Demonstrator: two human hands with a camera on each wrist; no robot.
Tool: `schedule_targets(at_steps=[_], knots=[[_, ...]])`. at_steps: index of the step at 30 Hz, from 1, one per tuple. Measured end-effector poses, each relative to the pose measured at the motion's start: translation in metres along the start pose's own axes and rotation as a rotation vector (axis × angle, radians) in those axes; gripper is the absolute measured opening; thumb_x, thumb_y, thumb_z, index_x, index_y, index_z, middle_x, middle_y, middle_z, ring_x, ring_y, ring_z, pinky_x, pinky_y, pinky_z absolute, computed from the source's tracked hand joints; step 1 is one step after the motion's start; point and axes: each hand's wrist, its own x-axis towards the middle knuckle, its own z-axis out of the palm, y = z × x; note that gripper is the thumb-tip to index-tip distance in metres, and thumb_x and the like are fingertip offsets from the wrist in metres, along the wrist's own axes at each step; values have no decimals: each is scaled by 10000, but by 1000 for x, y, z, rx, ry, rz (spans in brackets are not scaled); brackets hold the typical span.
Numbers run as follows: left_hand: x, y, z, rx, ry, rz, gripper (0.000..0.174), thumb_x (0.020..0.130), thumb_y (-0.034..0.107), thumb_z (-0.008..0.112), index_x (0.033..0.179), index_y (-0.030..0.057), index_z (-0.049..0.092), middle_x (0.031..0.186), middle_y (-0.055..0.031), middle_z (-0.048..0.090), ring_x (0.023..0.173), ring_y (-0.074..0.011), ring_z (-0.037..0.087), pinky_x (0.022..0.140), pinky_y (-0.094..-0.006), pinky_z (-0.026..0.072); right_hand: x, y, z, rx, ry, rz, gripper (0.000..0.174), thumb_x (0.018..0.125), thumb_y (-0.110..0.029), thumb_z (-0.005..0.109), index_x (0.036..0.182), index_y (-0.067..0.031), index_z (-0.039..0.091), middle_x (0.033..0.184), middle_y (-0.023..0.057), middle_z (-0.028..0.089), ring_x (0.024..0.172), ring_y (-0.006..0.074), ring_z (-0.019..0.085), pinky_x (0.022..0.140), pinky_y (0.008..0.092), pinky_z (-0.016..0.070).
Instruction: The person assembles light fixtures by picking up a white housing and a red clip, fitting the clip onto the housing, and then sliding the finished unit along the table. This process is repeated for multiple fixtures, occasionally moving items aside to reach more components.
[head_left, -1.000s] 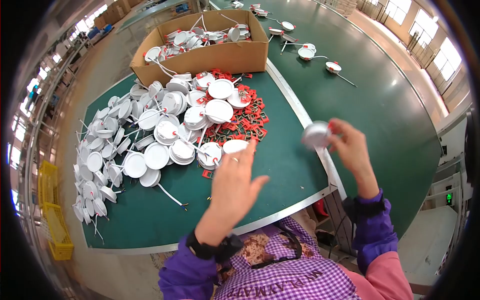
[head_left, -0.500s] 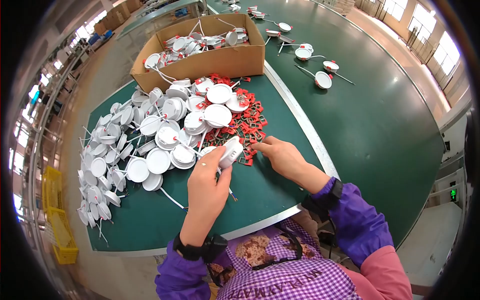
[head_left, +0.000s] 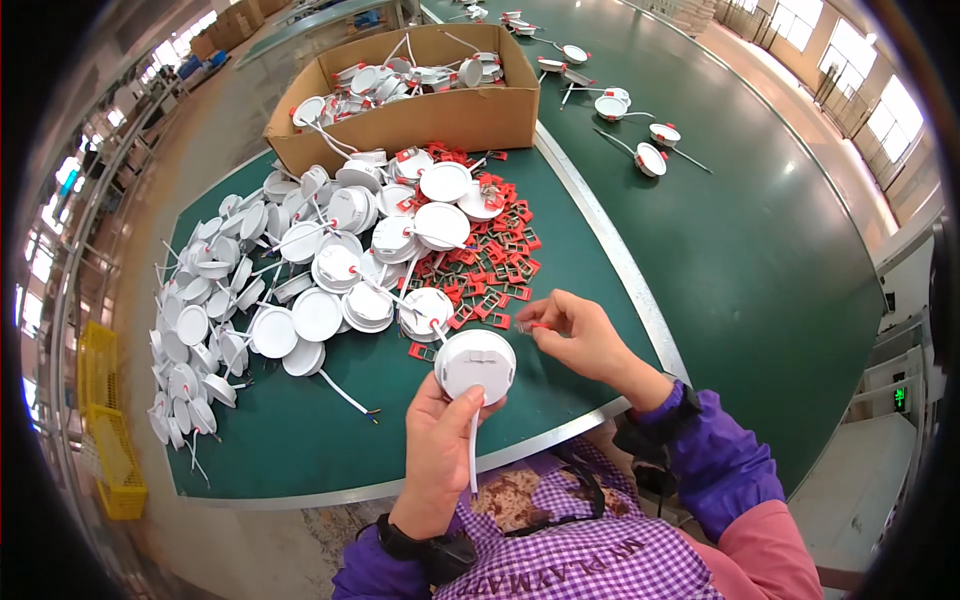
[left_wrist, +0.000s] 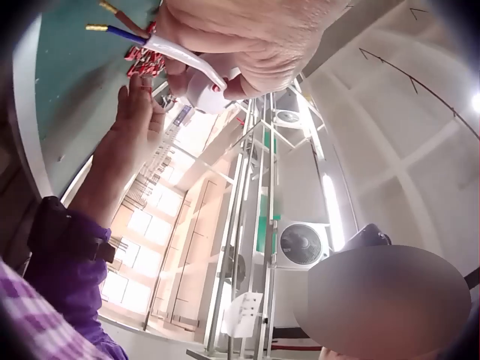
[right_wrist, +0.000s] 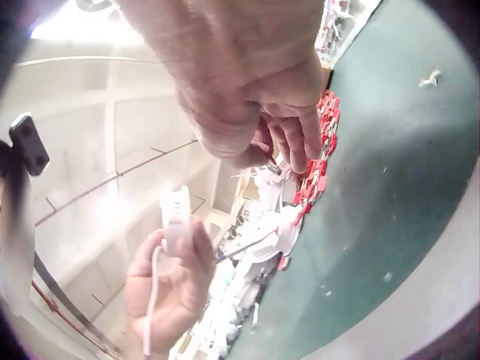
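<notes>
My left hand point(head_left: 436, 445) grips a round white downlight point(head_left: 478, 358) near the table's front edge, thumb pressed on its back. From the downlight a white cable point(head_left: 473, 450) hangs down; in the left wrist view its end shows brown and blue wires point(left_wrist: 124, 32). To the right of it, my right hand point(head_left: 590, 345) pinches a small red clip point(head_left: 539, 325) with a metal part between thumb and fingertips. Close by lies a heap of red clips point(head_left: 505, 255) with metal frames. A large pile of white downlights point(head_left: 318, 316) spreads to the left.
A cardboard box point(head_left: 420, 118) full of downlights stands at the back. Beyond a metal edge strip point(head_left: 610, 240) runs a green surface point(head_left: 760, 280) with several clipped downlights point(head_left: 650, 160) in a line. Yellow crates point(head_left: 115, 450) stand on the floor at left.
A downlight was set down on the right-hand green surface. My left hand picked another from the pile and brought it nearer, its back now upward. My right hand came to the clips and took one.
</notes>
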Motion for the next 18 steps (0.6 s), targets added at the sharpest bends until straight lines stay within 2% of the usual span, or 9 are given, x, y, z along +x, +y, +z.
schedule_targets(at_steps=[1, 3, 8, 10, 13, 15, 17, 18], knots=[[0, -4, 1, -16, 1, -27, 377, 829, 32, 559, 1197, 1, 480, 1120, -122, 584, 1009, -232, 592, 834, -361, 507, -4, -3, 1, -2, 2, 1, 103, 782, -34, 576, 773, -8, 477, 1003, 142, 618, 803, 163, 617, 697, 276, 480], [-1, -8, 4, -22, 3, -62, 376, 827, 33, 570, 1193, 11, 483, 1110, -102, 586, 1014, -197, 579, 855, -356, 490, -13, -13, 5, 416, -45, 122, 121, 787, -27, 577, 744, -13, 465, 964, 136, 630, 771, 84, 572, 662, 236, 463], [0, -13, 8, 2, -7, -11, 358, 837, 40, 576, 1182, 9, 484, 1112, -103, 583, 1010, -200, 582, 855, -356, 493, -32, -26, 9, 202, -111, 116, 116, 804, -15, 587, 773, -12, 475, 931, 124, 630, 794, 85, 571, 696, 232, 476], [0, -13, 9, 18, -9, 15, 353, 840, 44, 578, 1179, 8, 483, 1114, -104, 582, 1008, -202, 583, 855, -358, 494, -34, -24, 12, 436, -80, 83, 82, 835, -19, 589, 823, -5, 510, 934, 108, 629, 805, 87, 584, 709, 234, 488], [-2, -12, 9, 17, -25, 20, 351, 848, 55, 579, 1180, 6, 475, 1121, -111, 576, 1010, -210, 585, 855, -364, 503, -39, -28, 10, 461, -83, 98, 88, 850, -33, 601, 899, 6, 540, 924, 92, 630, 824, 88, 590, 722, 230, 492], [-2, -12, 7, -86, -82, -71, 356, 852, 56, 575, 1187, 4, 465, 1128, -120, 572, 1012, -223, 589, 854, -371, 512, -44, -26, 12, 450, -77, 76, 94, 857, -35, 597, 923, 10, 546, 916, 87, 631, 837, 95, 595, 732, 228, 494], [-2, -12, 9, -106, -78, -74, 356, 854, 56, 573, 1189, 2, 463, 1128, -124, 572, 1013, -227, 589, 854, -373, 514, -48, -25, 10, 438, -68, 55, 104, 864, -37, 592, 946, 15, 553, 909, 82, 631, 849, 102, 601, 743, 226, 495], [-3, -13, 9, -126, -72, -77, 357, 856, 56, 570, 1191, 0, 461, 1128, -127, 572, 1015, -231, 589, 855, -375, 516, -50, -25, 7, 450, -104, 116, 109, 864, -44, 594, 950, 15, 559, 904, 75, 633, 855, 100, 601, 747, 235, 495]])
